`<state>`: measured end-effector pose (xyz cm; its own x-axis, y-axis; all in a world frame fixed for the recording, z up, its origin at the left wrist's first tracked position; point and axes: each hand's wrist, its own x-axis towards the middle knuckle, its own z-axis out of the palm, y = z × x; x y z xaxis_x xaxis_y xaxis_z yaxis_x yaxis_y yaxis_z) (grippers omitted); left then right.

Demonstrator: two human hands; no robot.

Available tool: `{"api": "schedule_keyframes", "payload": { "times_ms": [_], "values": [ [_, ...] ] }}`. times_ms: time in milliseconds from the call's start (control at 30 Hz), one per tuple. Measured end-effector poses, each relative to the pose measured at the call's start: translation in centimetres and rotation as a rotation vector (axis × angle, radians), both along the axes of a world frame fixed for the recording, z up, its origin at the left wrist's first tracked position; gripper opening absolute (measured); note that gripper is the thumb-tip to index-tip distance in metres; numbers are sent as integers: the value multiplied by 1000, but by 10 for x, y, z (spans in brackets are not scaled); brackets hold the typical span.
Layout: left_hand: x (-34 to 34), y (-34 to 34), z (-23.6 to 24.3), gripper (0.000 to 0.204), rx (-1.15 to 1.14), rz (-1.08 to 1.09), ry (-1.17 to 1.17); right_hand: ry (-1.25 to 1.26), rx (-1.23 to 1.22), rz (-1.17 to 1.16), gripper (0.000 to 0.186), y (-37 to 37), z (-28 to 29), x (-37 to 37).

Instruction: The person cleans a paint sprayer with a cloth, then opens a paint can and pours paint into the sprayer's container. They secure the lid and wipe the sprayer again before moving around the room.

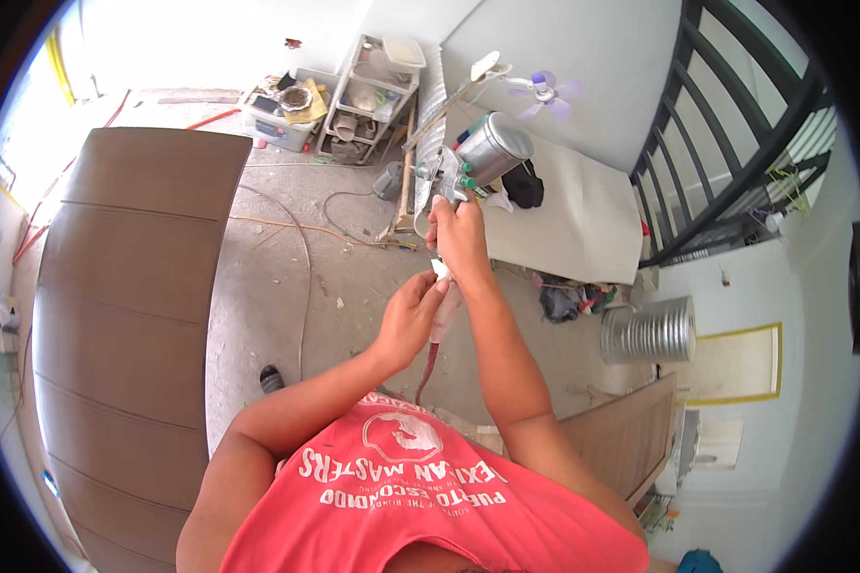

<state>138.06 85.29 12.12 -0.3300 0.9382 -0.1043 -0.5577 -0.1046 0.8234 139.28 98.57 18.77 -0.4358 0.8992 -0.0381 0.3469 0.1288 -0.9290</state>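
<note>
Out in front of my chest, my right hand [462, 237] is closed around the handle of a metal spray gun [442, 180] with green knobs. Just below it, my left hand [411, 317] pinches a small white piece [440, 269], maybe cloth or paper, at the base of the gun. A pale, limp wrap [447, 315] hangs beneath my fingers; I cannot tell its material. Out of its lower end a dark red hose [428, 371] runs down toward my body. My fingers partly hide the join between gun and hose.
To my left lies a long brown panel [134, 286]. Ahead stand a white drawer unit [368, 100] and a storage bin [282, 119]. A silver canister [497, 146] and a purple fan [545, 91] are near a pale board [573, 220]. Hoses cross the floor; a black railing [736, 143] rises right.
</note>
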Motion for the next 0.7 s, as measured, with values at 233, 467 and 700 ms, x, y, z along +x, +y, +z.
{"api": "schedule_keyframes", "payload": {
  "times_ms": [233, 467, 700],
  "values": [
    [19, 45, 12, 32, 67, -45, -480, -32, 21, 201, 39, 39, -4, 9],
    [13, 66, 11, 28, -25, -44, -357, -43, -7, 449, 39, 67, 10, 20],
    [-20, 90, 22, 22, -38, -187, -343, 60, 30, 399, 42, 81, 19, 14]
  ]
}}
